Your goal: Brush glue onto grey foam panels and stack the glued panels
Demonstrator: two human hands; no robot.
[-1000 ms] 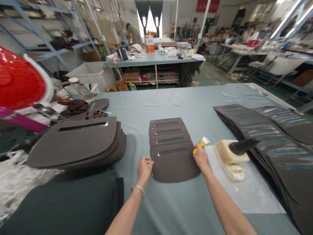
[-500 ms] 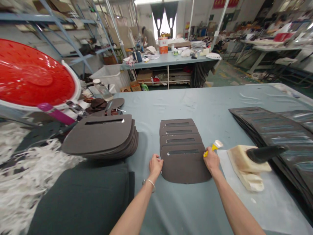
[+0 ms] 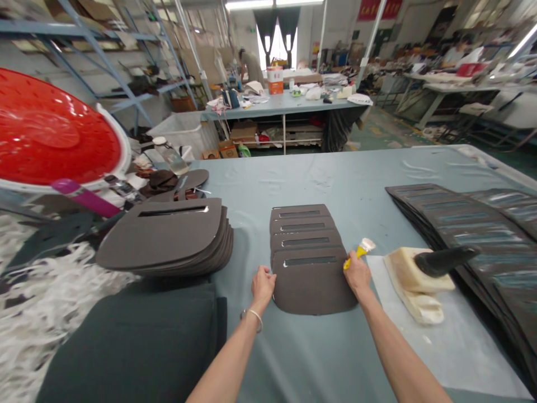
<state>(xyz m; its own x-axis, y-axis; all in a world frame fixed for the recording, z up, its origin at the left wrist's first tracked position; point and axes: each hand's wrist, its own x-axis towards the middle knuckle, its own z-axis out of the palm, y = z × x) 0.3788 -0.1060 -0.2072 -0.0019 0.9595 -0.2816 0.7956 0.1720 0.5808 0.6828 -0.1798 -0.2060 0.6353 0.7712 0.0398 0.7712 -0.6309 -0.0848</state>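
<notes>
- Moved since half a second ago: just the view, slightly, with left hand and right hand at the same edges of the overlapped dark panels, laid on the blue table.
- Along the left edge of the panels: left hand, fingertips bunched together; whether pinching the edge, cannot tell.
- At the right edge of the panels: right hand, curled around a yellow-handled brush, bristles pointing away.
- Right of the panels: cream block under a black tapered object, on a white sheet.
- Left of the panels: stack of slotted dark pieces.
</notes>
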